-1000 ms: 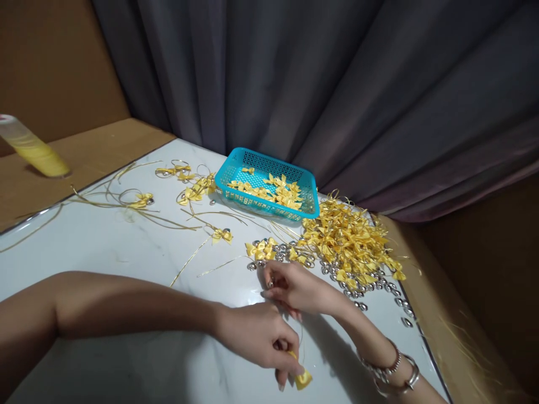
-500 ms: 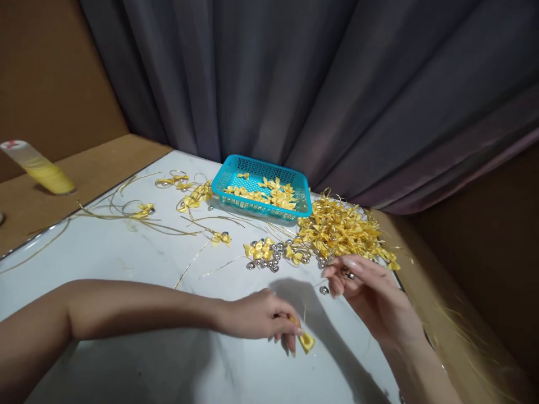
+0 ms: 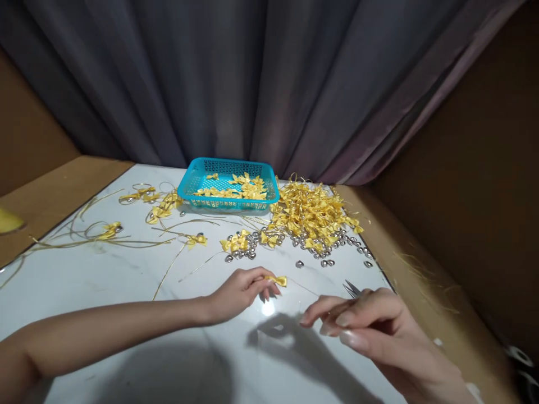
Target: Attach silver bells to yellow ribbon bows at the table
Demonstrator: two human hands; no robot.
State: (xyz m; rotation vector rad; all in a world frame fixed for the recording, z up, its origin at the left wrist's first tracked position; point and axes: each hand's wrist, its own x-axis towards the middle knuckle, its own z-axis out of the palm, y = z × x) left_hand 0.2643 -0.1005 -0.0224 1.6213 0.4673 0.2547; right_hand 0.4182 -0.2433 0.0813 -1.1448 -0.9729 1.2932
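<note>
My left hand (image 3: 240, 294) is closed, its thumb and fingertips pinching the end of a small yellow ribbon bow (image 3: 278, 281) above the white table. From the bow's far side a thin cord (image 3: 304, 288) runs taut towards my right hand (image 3: 374, 325). That hand is closed, its fingers curled together where the cord arrives; the exact grip is hidden. Pointed metal blades (image 3: 352, 289), like scissor tips, show just behind the right hand's fingers. I cannot tell whether they are held or lie on the table.
A turquoise basket (image 3: 229, 205) with yellow bows stands at the back. Right of it lies a heap of bows with gold cords (image 3: 314, 207), with silver heart-shaped pieces (image 3: 326, 262) in front. Loose cords (image 3: 126, 241) spread across the left. A grey curtain (image 3: 236, 78) hangs behind.
My left hand has raised the bow up and a little left. My right hand has come closer and lower, and the cord between both hands is stretched. The view has turned right.
</note>
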